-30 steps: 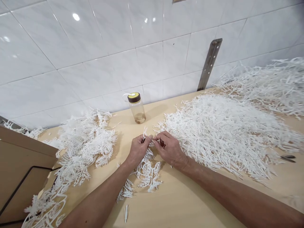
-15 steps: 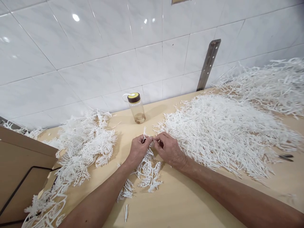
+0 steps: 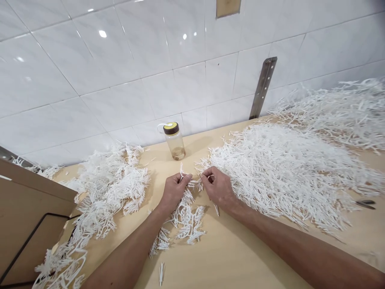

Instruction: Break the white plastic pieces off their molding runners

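Your left hand point(image 3: 173, 190) has its thumb and forefinger closed on a white branched piece point(image 3: 181, 169); one thin stem stands up beyond the knuckles, and short tips poke out to the right. Your right hand point(image 3: 219, 186) sits just to the right, its fingers drawn into a narrow pinch; you cannot tell whether they grip anything, as white tips lie right by them. A gap separates your two hands, and both are over the desk point(image 3: 234, 257).

Below your left hand, on the near side, lies a loose clump point(image 3: 190, 226) of similar pieces, partly hidden by your forearm. Nearer still is a lone sprig point(image 3: 161, 274), and a small strip point(image 3: 217, 210) shows beside your right wrist.

To your right spreads a broad heap point(image 3: 285, 168) of white sprigs, with a looser pile point(image 3: 339, 114) at the far right and a dark slim tool point(image 3: 365, 204) by the heap's near right edge. To your left is another tangled heap point(image 3: 111, 180), next to a brown panel point(image 3: 33, 208). Beyond your hands stands a clear bottle point(image 3: 175, 145) with a dark and yellow lid, near the tiled wall point(image 3: 150, 52). A metal bracket point(image 3: 263, 88) rises at the far right.
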A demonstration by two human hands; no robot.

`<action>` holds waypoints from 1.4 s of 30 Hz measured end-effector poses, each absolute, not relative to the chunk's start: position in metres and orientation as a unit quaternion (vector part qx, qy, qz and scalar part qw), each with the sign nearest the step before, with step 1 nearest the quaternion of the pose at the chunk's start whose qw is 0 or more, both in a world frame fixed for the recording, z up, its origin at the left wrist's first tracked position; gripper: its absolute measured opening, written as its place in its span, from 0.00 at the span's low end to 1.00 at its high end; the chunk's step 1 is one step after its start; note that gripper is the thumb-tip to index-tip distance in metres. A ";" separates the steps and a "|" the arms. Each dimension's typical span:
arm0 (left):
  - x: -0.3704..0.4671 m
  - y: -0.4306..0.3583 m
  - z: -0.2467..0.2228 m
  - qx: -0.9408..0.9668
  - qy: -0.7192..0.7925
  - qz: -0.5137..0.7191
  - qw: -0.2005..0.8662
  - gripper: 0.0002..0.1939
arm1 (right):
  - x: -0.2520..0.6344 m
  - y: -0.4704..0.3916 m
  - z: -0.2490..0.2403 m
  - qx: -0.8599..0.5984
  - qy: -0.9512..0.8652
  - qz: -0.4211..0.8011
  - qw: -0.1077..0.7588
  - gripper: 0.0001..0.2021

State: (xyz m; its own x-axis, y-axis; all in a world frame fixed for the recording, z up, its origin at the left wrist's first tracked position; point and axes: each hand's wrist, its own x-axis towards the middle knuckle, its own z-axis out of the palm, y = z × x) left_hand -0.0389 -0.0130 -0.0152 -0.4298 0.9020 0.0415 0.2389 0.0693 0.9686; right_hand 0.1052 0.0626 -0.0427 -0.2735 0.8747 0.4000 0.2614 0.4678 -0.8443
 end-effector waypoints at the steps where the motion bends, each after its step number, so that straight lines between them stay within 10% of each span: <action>1: -0.040 -0.012 -0.015 0.407 0.656 0.537 0.341 0.22 | 0.105 0.062 -0.043 -0.391 -0.721 0.339 0.460 0.05; 35: -0.045 -0.003 -0.014 0.401 0.686 0.555 0.246 0.21 | 0.105 0.046 -0.044 -0.138 -0.858 0.263 0.419 0.07; 42: -0.048 -0.010 0.000 0.328 0.657 0.577 0.357 0.24 | 0.108 0.052 -0.046 -0.285 -0.773 0.288 0.488 0.03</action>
State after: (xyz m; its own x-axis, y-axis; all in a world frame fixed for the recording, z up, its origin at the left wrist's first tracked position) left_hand -0.0485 -0.0095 -0.0003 -0.5295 0.8435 -0.0903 0.0200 0.1188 0.9927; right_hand 0.1084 0.0521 -0.0458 -0.3602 0.7222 0.5905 0.1595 0.6713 -0.7238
